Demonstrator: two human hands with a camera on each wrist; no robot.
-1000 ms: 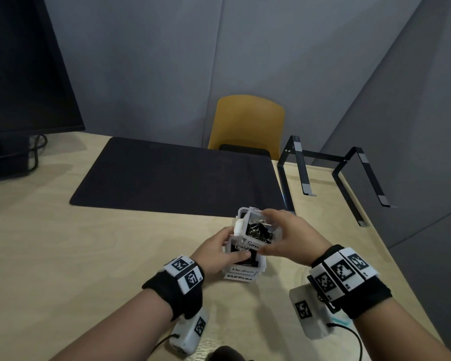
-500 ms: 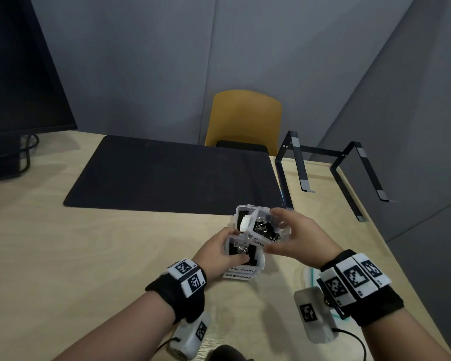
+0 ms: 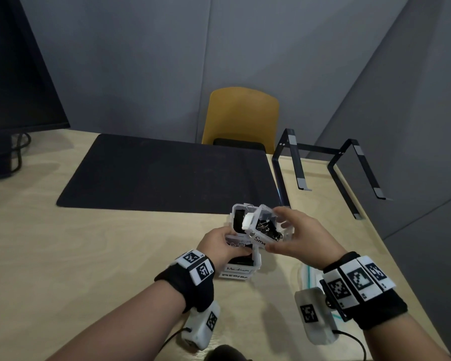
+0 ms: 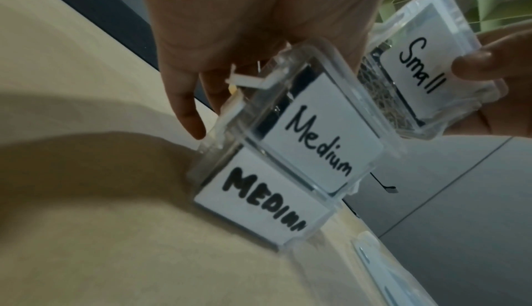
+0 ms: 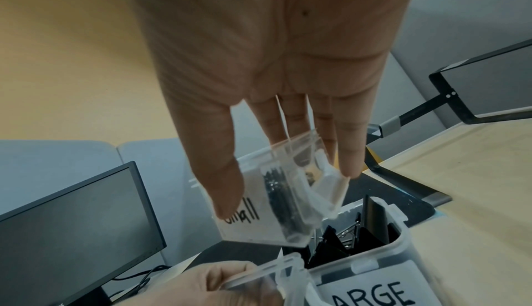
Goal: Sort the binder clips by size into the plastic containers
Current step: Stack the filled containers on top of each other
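My right hand (image 3: 281, 230) grips a clear "Small" container (image 3: 264, 227) of small black binder clips, lifted off the table and tilted. In the right wrist view the thumb and fingers of my right hand (image 5: 287, 188) pinch the "Small" container (image 5: 259, 226) from both sides. My left hand (image 3: 224, 247) holds the "Medium" container (image 3: 241, 268) down on the wooden table (image 3: 89, 256). The "Medium" container (image 4: 322, 142) sits on another box labelled "MEDIUM" (image 4: 259, 206). An open "Large" container (image 5: 374, 261) holds big black clips (image 5: 371, 226) just behind.
A black desk mat (image 3: 167, 173) lies beyond the containers, with a monitor (image 3: 16, 74) at far left. A black metal stand (image 3: 331, 165) sits at the right rear and a yellow chair (image 3: 241, 118) behind the table. A clear zip bag (image 3: 307, 277) lies under my right wrist.
My right hand has tilted the Small container further and shifted it slightly right. My left hand stays on the Medium container.
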